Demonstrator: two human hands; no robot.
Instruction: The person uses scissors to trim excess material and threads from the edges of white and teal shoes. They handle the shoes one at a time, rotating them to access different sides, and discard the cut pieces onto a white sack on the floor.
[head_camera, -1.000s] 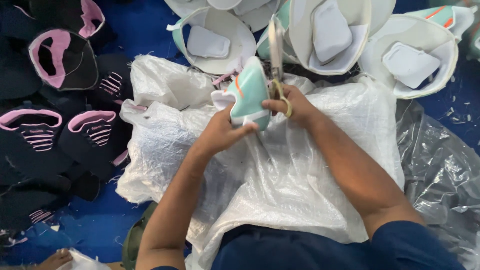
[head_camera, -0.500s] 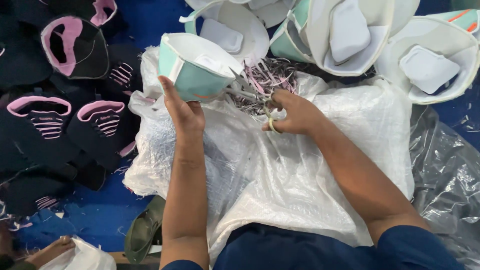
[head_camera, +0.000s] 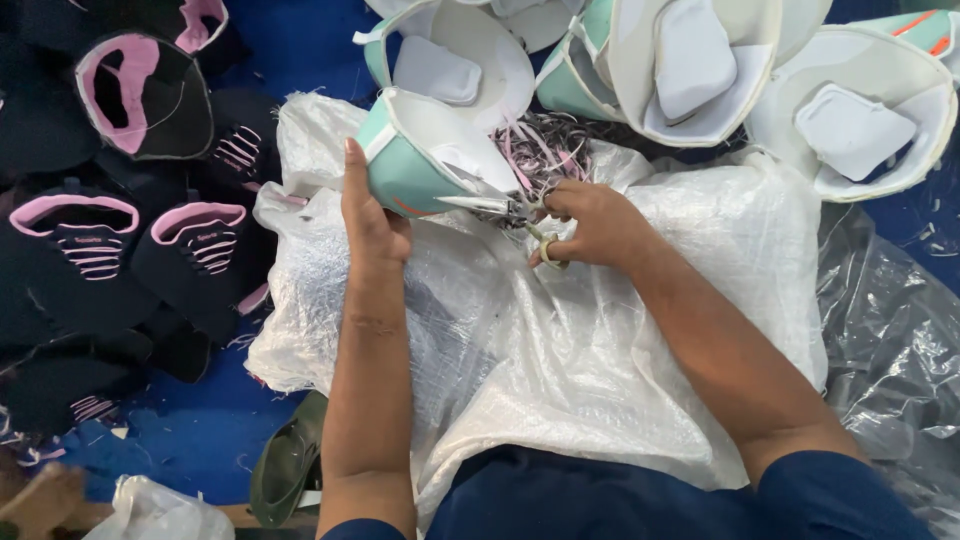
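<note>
Since half a second earlier, the right hand (head_camera: 590, 225) had brought the metal scissors (head_camera: 495, 205) up to the mint-green and white shoe upper (head_camera: 420, 160), which had dropped lower over the white woven plastic sack (head_camera: 560, 340). The left hand (head_camera: 372, 215) was closed on the upper's near side, fingers straight up along it. The right hand gripped the scissors' handles, blades open and touching the upper's edge. Trimmed pink and grey scraps (head_camera: 545, 145) lay just behind. The scissor handles were mostly hidden by fingers.
</note>
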